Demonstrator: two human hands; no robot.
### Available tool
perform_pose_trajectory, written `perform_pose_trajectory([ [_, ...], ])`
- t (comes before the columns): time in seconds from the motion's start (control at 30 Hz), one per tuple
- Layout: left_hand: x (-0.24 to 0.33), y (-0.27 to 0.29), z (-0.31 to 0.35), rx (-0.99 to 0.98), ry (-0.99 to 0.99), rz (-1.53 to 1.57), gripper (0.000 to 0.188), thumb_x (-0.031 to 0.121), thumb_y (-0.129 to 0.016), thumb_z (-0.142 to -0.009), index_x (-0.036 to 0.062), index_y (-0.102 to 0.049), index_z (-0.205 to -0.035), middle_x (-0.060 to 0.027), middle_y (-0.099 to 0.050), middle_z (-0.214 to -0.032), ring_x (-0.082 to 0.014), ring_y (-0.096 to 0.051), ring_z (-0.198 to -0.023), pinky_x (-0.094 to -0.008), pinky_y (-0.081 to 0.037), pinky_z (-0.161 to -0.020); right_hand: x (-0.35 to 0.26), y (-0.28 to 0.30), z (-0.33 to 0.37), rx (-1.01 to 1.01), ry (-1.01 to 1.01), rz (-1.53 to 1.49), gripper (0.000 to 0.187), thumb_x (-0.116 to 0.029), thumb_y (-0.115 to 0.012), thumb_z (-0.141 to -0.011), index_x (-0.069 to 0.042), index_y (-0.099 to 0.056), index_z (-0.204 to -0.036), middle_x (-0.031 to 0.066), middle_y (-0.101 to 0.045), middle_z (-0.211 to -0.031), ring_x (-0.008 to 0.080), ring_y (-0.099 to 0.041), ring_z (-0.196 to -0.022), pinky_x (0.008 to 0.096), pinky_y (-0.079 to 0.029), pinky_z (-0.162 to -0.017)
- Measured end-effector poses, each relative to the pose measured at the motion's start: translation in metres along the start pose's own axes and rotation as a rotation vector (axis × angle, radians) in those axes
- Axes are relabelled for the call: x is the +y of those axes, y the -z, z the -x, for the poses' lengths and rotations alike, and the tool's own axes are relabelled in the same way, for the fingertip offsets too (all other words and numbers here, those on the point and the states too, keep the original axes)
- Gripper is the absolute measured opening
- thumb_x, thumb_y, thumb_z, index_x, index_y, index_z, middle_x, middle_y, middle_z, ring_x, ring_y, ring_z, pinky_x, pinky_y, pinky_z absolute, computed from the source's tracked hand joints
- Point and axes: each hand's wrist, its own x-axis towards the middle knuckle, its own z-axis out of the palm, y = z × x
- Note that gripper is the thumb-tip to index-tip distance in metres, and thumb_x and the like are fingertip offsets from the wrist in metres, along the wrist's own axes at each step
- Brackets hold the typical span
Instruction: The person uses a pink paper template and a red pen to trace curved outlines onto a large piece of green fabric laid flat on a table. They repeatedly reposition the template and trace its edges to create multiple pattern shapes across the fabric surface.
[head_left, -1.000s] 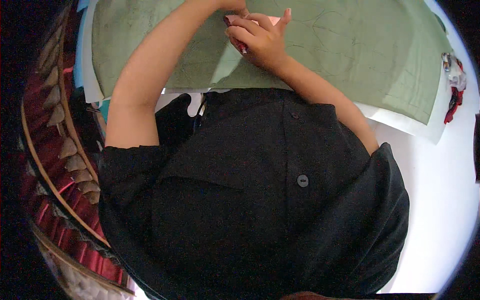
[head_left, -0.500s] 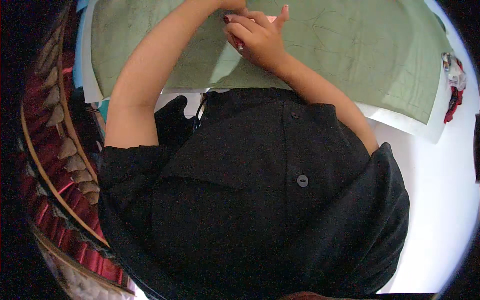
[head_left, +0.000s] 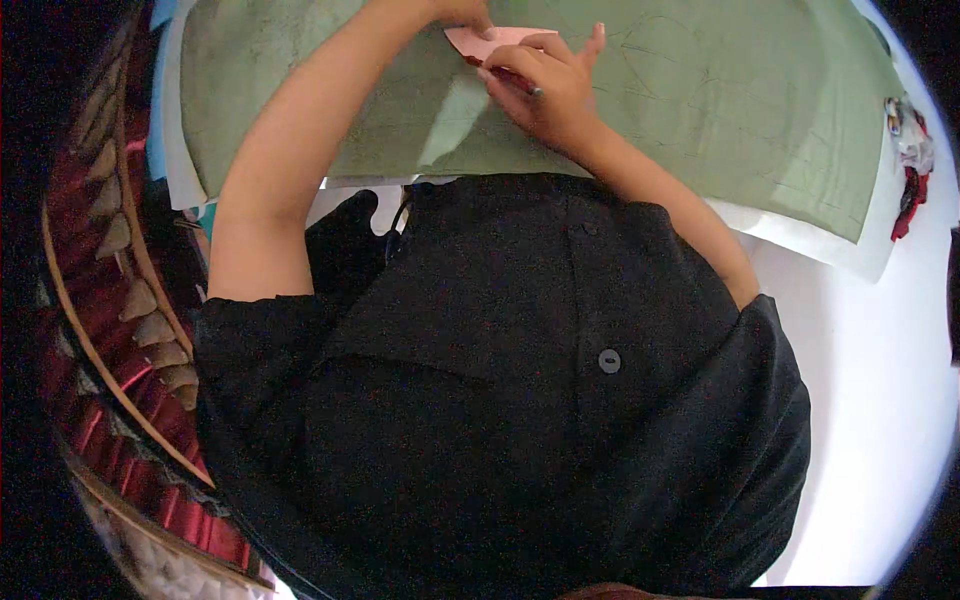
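My right hand (head_left: 552, 98) is closed round a slim red pen (head_left: 518, 80) with a pale end, its other end pointing left toward the lower edge of a small pink pattern piece (head_left: 515, 37). That piece looks like paper or card and lies on a green cloth (head_left: 720, 110) marked with thin dark lines. My left hand (head_left: 466, 12) reaches in from the left, partly cut off by the top of the picture. One stretched finger presses on the pink piece near its left corner. The right little finger sticks up, away from the pen.
White sheet edges (head_left: 800, 232) show beneath the cloth on a table. A small heap of red and clear scraps (head_left: 912, 150) lies at the right. To the left stands a dark red item with curved wooden trim (head_left: 150, 440). A blue edge (head_left: 156, 110) borders the cloth's left side.
My right hand with the pen has moved slightly right, and the pen now slants the other way. More of the pink piece shows between the hands. My left hand stays about where it was.
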Motion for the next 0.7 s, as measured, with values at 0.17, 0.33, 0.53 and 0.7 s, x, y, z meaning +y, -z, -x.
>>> perform_pose_trajectory([
  [0.17,-0.001,-0.013,-0.006,-0.076,-0.132,-0.032,0.065,0.021,-0.081,-0.063,0.03,-0.056,-0.122,-0.0162,-0.01,-0.155,-0.0428,-0.004,-0.142,-0.0719,-0.01,-0.103,0.006,0.014,0.009,-0.042,-0.103,-0.063,0.014,-0.023,-0.073,-0.077,-0.02,-0.067,-0.09,-0.0068,-0.064,-0.084,0.0154,-0.06,-0.091,0.0698,-0.006,-0.101],
  [0.33,-0.001,-0.018,0.003,-0.095,-0.183,0.05,0.033,0.021,-0.075,-0.07,0.0316,-0.069,-0.1,-0.0129,-0.014,-0.155,-0.0416,-0.006,-0.142,-0.073,-0.008,-0.102,0.009,0.025,0.013,-0.063,-0.167,-0.094,0.016,-0.021,-0.076,-0.077,-0.017,-0.068,-0.09,-0.0038,-0.064,-0.088,0.0146,-0.059,-0.092,0.0651,-0.004,-0.105],
  [0.53,-0.001,-0.019,0.006,-0.069,-0.214,0.041,0.022,0.021,-0.072,-0.073,0.0315,-0.072,-0.093,-0.0108,-0.016,-0.155,-0.0413,-0.006,-0.142,-0.0741,-0.008,-0.101,0.019,0.034,0.016,-0.104,-0.228,-0.079,0.014,-0.03,-0.072,-0.08,-0.019,-0.069,-0.088,-0.007,-0.068,-0.08,0.0144,-0.06,-0.093,0.0686,-0.005,-0.103],
  [0.7,0.001,-0.02,0.007,-0.047,-0.209,0.047,0.021,0.021,-0.071,-0.074,0.0318,-0.072,-0.092,-0.0119,-0.016,-0.155,-0.0413,-0.006,-0.142,-0.075,-0.009,-0.1,0.036,0.045,0.02,-0.089,-0.24,-0.101,0.015,-0.031,-0.072,-0.08,-0.018,-0.07,-0.089,-0.0058,-0.068,-0.082,0.0151,-0.062,-0.09,0.0685,-0.006,-0.103],
])
